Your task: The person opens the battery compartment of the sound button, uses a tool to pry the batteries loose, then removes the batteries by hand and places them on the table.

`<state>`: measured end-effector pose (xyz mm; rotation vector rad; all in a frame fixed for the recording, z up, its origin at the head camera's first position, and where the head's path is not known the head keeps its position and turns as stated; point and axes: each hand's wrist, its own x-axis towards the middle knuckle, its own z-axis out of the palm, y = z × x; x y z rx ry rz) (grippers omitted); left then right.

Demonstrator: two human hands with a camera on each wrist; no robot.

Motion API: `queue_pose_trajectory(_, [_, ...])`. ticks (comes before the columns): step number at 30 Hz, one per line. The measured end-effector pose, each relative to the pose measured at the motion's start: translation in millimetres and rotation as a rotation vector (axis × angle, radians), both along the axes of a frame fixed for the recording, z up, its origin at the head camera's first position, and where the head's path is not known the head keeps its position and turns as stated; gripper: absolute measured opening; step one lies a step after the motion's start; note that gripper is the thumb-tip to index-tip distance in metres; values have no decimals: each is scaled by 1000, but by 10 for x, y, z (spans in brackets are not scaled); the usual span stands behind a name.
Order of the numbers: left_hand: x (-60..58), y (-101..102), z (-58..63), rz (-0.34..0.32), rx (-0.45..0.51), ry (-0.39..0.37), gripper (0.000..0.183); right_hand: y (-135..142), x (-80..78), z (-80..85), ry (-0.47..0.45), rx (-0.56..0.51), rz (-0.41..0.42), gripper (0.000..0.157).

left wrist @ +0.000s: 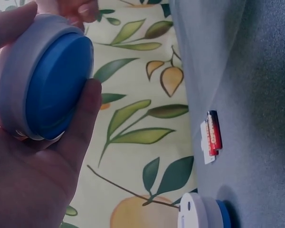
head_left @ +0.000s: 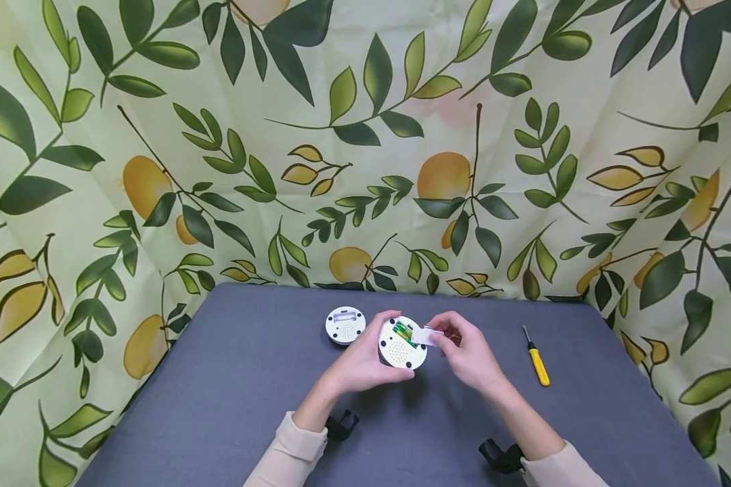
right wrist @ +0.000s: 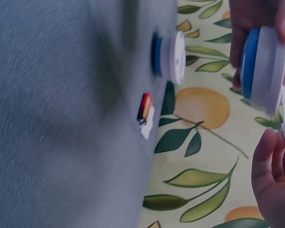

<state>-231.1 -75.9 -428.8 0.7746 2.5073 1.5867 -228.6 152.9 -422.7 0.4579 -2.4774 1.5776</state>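
My left hand grips a round white device by its rim, its underside facing up with speaker holes and dark feet. Green batteries show in its uncovered compartment. In the left wrist view the device's blue domed side is visible. Between thumb and fingers, my right hand pinches a small white battery cover, which is over one side of the compartment. To the left, a second round device lies underside up on the table, its battery slot uncovered.
A yellow-handled screwdriver lies to the right on the grey tabletop. Red-and-black batteries and a white piece rest beyond the hands. A leaf-patterned cloth hangs behind the table.
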Motion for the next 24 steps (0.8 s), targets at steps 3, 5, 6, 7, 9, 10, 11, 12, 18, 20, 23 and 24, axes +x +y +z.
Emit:
queue_pose_trajectory(3, [-16, -9, -5, 3, -16, 2, 98, 72, -64, -15, -22, -4, -9, 14])
queue_pose_trajectory(5, [-28, -23, -5, 11, -29, 6, 98, 110, -111, -25, -21, -15, -14, 13])
queue_pose_trajectory(6, [-34, -34, -4, 16, -32, 6, 98, 124, -134, -31, -19, -17, -17, 13])
queue_pose_trajectory(7, [-38, -46, -2, 23, -32, 7, 98, 136, -157, -37, -15, -19, -17, 13])
queue_pose_trajectory(9, [-47, -71, 5, 39, -22, 9, 98, 152, -205, -49, -2, -16, -15, 12])
queue_pose_trajectory(10, [-50, -82, 8, 45, -13, 9, 98, 157, -230, -57, 4, -12, -15, 12])
queue_pose_trajectory(11, [-57, -96, 10, 52, -6, 11, 98, 156, -257, -68, 6, -5, -16, 12])
queue_pose_trajectory(12, [-61, -110, 12, 58, 2, 13, 98, 155, -283, -78, 6, 2, -18, 12])
queue_pose_trajectory(18, [-85, -154, 7, 75, 22, 24, 99, 160, -421, -153, -20, 55, -35, 10])
queue_pose_trajectory(20, [-91, -164, 4, 78, 25, 23, 98, 159, -464, -175, -26, 75, -37, 9])
queue_pose_trajectory(23, [-90, -181, 7, 81, 33, 12, 98, 145, -543, -204, -24, 102, -48, 8])
queue_pose_trajectory(24, [-91, -186, 8, 81, 36, 8, 98, 138, -570, -214, -26, 104, -53, 8])
